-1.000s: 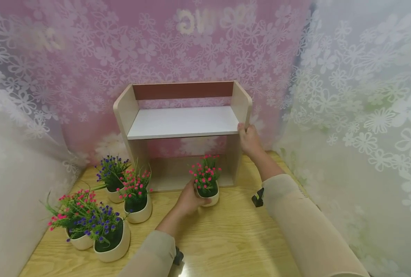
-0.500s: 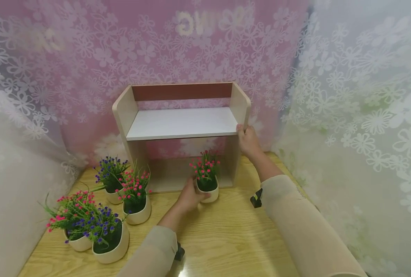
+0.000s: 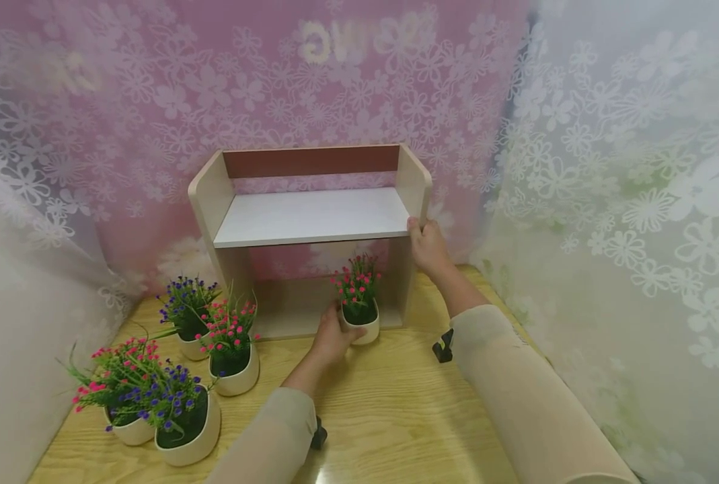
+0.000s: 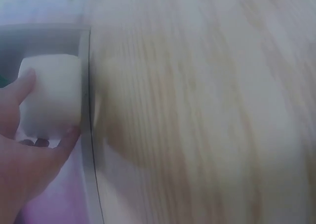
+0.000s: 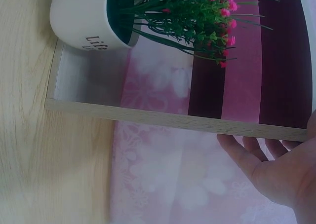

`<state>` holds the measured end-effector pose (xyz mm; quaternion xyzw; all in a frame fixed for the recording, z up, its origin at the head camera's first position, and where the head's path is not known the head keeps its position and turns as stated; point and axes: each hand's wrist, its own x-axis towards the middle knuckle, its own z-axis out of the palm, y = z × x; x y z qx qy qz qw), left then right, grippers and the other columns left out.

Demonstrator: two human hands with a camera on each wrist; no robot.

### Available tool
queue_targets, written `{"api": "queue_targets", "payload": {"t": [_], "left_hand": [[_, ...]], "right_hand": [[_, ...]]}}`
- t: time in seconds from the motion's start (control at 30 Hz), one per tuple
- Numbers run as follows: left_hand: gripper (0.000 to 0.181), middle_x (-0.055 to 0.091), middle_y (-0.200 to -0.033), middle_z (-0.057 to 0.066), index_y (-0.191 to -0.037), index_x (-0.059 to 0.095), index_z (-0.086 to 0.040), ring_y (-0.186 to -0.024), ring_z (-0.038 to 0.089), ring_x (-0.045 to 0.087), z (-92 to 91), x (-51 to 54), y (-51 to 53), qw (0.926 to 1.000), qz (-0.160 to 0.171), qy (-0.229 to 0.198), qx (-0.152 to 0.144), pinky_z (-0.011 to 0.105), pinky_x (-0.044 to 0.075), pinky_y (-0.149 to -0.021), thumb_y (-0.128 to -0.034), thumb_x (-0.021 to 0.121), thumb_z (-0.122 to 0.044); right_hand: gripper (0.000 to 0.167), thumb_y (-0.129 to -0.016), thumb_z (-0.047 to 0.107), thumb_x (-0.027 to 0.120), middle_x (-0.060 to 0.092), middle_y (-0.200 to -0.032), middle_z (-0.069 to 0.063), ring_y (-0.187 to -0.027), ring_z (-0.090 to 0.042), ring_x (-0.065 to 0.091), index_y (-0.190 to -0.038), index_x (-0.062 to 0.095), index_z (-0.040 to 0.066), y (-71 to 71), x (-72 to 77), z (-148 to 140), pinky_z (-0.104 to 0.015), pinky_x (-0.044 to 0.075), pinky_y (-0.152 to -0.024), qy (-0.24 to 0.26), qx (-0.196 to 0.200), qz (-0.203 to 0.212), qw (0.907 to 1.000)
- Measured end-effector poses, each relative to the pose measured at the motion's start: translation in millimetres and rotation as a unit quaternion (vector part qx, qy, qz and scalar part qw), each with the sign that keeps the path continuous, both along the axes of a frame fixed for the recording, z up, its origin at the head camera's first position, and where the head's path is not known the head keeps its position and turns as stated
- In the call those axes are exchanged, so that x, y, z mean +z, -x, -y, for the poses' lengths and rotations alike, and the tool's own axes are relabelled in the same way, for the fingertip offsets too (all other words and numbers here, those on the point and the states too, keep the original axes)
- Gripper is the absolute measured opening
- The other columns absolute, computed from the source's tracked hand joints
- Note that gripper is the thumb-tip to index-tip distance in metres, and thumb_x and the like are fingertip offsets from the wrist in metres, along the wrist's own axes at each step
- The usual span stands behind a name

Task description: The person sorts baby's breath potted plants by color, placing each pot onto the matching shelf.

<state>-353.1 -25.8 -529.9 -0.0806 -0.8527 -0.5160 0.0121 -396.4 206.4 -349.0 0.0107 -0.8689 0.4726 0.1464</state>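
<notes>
A white pot with pink flowers (image 3: 362, 328) is gripped by the left hand (image 3: 330, 338) at the lower front edge of a two-tier shelf (image 3: 313, 214). In the left wrist view, thumb and fingers of the left hand (image 4: 27, 157) hold the sides of the white pot (image 4: 54, 95). The right hand (image 3: 430, 247) holds the shelf's right side panel near the upper board. In the right wrist view the right hand (image 5: 279, 169) has its fingers behind that panel (image 5: 148, 116), and the pot (image 5: 81, 17) shows lettering.
Left of the shelf stand more potted flowers: a purple one (image 3: 192, 346) at the back, a pink one (image 3: 238, 380), another pink one (image 3: 132, 430) and a purple one (image 3: 192, 447) in front. Floral curtains surround the wooden table (image 3: 395, 417).
The left hand has moved the pink-flowered pot slightly up and back, toward the lower compartment. The right hand keeps its hold on the side panel. The whole head view has shifted a little.
</notes>
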Motion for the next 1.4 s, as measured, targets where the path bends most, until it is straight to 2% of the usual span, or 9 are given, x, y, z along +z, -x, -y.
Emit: {"api": "queue_targets", "payload": {"t": [0.13, 0.3, 0.6, 0.8, 0.97, 1.17, 1.3, 1.4], "left_hand": [[0.088, 0.047, -0.162, 0.029, -0.161, 0.039, 0.003, -0.156, 0.046, 0.043, -4.4, -3.2, 6.1, 0.9999, -0.010, -0.004, 0.009, 0.061, 0.035, -0.131, -0.0937, 0.088, -0.026], [0.085, 0.051, -0.160, 0.030, -0.161, 0.040, 0.004, -0.152, 0.048, 0.048, -9.8, -6.8, 12.4, 0.9996, -0.025, 0.002, 0.013, 0.062, 0.038, -0.129, -0.0947, 0.087, -0.023], [0.085, 0.050, -0.163, 0.028, -0.165, 0.036, 0.001, -0.154, 0.046, 0.047, -15.9, -9.4, 22.4, 0.9992, -0.034, 0.022, -0.001, 0.060, 0.037, -0.130, -0.0988, 0.082, -0.024], [0.084, 0.047, -0.167, 0.025, -0.167, 0.034, -0.002, -0.157, 0.043, 0.044, -18.0, -9.4, 30.1, 0.9987, -0.036, 0.036, -0.011, 0.058, 0.036, -0.132, -0.1005, 0.080, -0.025], [0.078, 0.054, -0.160, 0.027, -0.163, 0.039, 0.001, -0.153, 0.043, 0.050, -20.2, -6.5, 33.2, 0.9979, -0.055, 0.031, -0.017, 0.056, 0.039, -0.130, -0.1003, 0.080, -0.021], [0.074, 0.059, -0.153, 0.030, -0.158, 0.042, 0.005, -0.149, 0.046, 0.054, -22.5, -0.9, 35.5, 0.9966, -0.072, 0.032, -0.022, 0.057, 0.041, -0.128, -0.0994, 0.080, -0.017], [0.073, 0.059, -0.152, 0.029, -0.158, 0.041, 0.005, -0.148, 0.045, 0.055, -24.6, 0.6, 37.3, 0.9970, -0.062, 0.044, -0.019, 0.056, 0.042, -0.128, -0.1003, 0.080, -0.018], [0.079, 0.054, -0.158, 0.030, -0.161, 0.036, 0.007, -0.151, 0.045, 0.051, -25.6, 2.3, 38.1, 0.9975, -0.048, 0.049, -0.018, 0.055, 0.040, -0.129, -0.1010, 0.079, -0.019]], "right_hand": [[0.069, -0.118, 0.046, 0.030, 0.050, -0.144, -0.033, -0.127, -0.041, 0.051, -0.140, 0.051, -0.016, -0.9, 1.2, 0.2, -0.061, 0.040, -0.124, -0.005, 0.000, -0.003, 1.0000], [0.068, -0.118, 0.046, 0.032, 0.051, -0.142, -0.033, -0.127, -0.042, 0.051, -0.139, 0.053, -0.015, -0.8, 0.3, 0.0, -0.061, 0.041, -0.124, -0.002, -0.001, -0.006, 1.0000], [0.064, -0.118, 0.046, 0.032, 0.051, -0.128, -0.027, -0.112, -0.036, 0.049, -0.126, 0.057, -0.013, -2.0, -1.6, 1.1, -0.061, 0.045, -0.115, 0.003, -0.002, -0.016, 0.9999], [0.063, -0.118, 0.046, 0.034, 0.051, -0.127, -0.026, -0.113, -0.038, 0.050, -0.129, 0.055, -0.012, -1.8, -1.3, 1.1, -0.061, 0.044, -0.116, 0.010, -0.006, -0.012, 0.9999], [0.061, -0.118, 0.046, 0.034, 0.053, -0.132, -0.028, -0.120, -0.041, 0.052, -0.129, 0.053, -0.011, 0.5, -3.5, 0.8, -0.062, 0.042, -0.120, 0.008, -0.009, -0.016, 0.9998], [0.061, -0.118, 0.045, 0.035, 0.052, -0.134, -0.030, -0.121, -0.040, 0.051, -0.131, 0.053, -0.012, -0.3, -2.2, 1.3, -0.061, 0.042, -0.121, 0.018, -0.007, -0.016, 0.9997], [0.064, -0.118, 0.047, 0.034, 0.052, -0.137, -0.030, -0.122, -0.040, 0.051, -0.137, 0.050, -0.012, -2.0, -1.0, 1.0, -0.061, 0.041, -0.122, 0.018, -0.007, -0.004, 0.9998], [0.066, -0.118, 0.047, 0.033, 0.051, -0.141, -0.030, -0.125, -0.040, 0.051, -0.141, 0.049, -0.012, -2.5, -0.8, 0.5, -0.061, 0.041, -0.123, 0.013, -0.005, 0.001, 0.9999]]}}
